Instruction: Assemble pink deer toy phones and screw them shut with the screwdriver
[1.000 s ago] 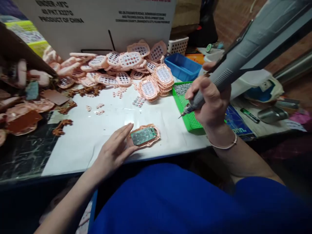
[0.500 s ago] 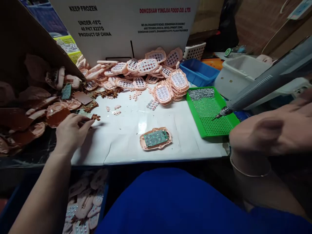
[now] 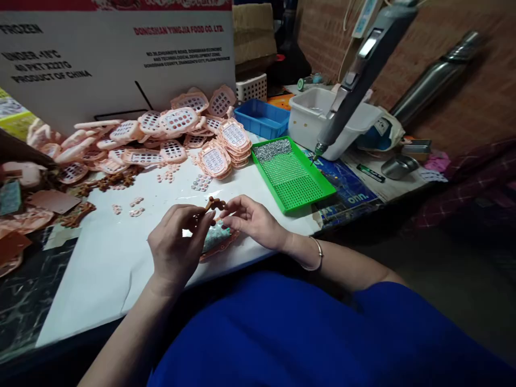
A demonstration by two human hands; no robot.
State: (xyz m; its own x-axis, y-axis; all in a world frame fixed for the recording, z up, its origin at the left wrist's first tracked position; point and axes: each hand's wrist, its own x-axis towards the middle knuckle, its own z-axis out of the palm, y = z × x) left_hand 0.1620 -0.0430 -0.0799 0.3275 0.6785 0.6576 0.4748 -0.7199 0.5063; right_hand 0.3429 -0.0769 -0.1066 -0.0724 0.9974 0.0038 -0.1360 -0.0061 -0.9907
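My left hand [image 3: 177, 242] pinches a small brown knobbly piece [image 3: 215, 203] between thumb and fingertips. Right beside it, my right hand [image 3: 258, 223] has its thumb and fingertips close together at the right end of that piece; whether it grips anything is too small to tell. Below both hands a pink oval shell with a green circuit board [image 3: 215, 236] lies on the white work surface [image 3: 100, 263], partly hidden by my fingers. Small pink button pieces [image 3: 137, 207] lie to the left, and round grey-white ones [image 3: 201, 183] lie behind.
Pink perforated shells [image 3: 177, 121] are heaped along a white carton [image 3: 121, 59]. A green tray [image 3: 296, 185] of screws stands right, under a hanging screwdriver [image 3: 350, 86]. Behind are a blue bin [image 3: 262, 119] and white tub [image 3: 308, 102]. More shells and brown parts lie far left.
My left hand has moved from the left pile to above the shell with the brown piece. My right hand has come in from the right, away from the screwdriver. The view has turned right.
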